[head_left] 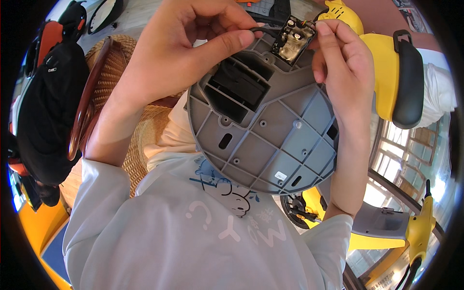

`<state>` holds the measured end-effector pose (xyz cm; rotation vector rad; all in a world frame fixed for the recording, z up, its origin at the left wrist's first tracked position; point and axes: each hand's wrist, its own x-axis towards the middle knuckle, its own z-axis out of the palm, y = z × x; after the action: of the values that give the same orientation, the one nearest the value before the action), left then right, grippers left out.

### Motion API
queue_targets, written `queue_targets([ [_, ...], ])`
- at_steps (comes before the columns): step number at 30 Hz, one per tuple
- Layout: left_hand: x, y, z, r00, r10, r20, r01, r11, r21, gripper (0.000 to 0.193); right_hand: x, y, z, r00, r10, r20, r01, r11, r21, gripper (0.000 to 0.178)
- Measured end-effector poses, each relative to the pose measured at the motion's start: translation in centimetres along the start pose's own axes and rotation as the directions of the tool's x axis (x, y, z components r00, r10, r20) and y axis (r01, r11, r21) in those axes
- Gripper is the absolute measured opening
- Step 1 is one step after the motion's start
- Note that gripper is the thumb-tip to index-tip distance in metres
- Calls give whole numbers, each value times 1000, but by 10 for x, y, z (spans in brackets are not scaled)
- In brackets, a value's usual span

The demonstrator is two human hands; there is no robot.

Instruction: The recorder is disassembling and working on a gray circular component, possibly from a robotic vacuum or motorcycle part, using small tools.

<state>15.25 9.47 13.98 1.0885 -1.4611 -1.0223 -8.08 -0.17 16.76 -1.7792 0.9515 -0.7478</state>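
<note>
My left hand (208,53) pinches a black cable (261,30) between thumb and forefinger. That cable runs to a small open black box (295,41) with a shiny potted circuit board inside. At the box's right edge, beside some thin coloured wires (305,24), my right hand (345,63) has its fingertips closed on the box. Under both hands lies a large rounded grey plastic cover (270,140), its ribbed inside facing up. A rectangular recess (237,87) in the cover holds a black part. The cover's near side rests against my shirt.
A wicker chair (108,63) stands at the left, beside a black bag (50,111). Yellow parts, one with a black pad (408,89), are at the right. Lower right is a yellow and grey wheeled machine (382,227), near a glass surface.
</note>
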Motion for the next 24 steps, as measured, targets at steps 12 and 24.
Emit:
queue_targets([
  [12,5,28,3,994,73,84,-91,967,239,18,-7,0,2,995,-89,34,88,996,32,16],
  [24,7,28,14,994,67,-82,-61,995,76,48,-21,-12,6,936,-321,147,336,938,-90,11],
])
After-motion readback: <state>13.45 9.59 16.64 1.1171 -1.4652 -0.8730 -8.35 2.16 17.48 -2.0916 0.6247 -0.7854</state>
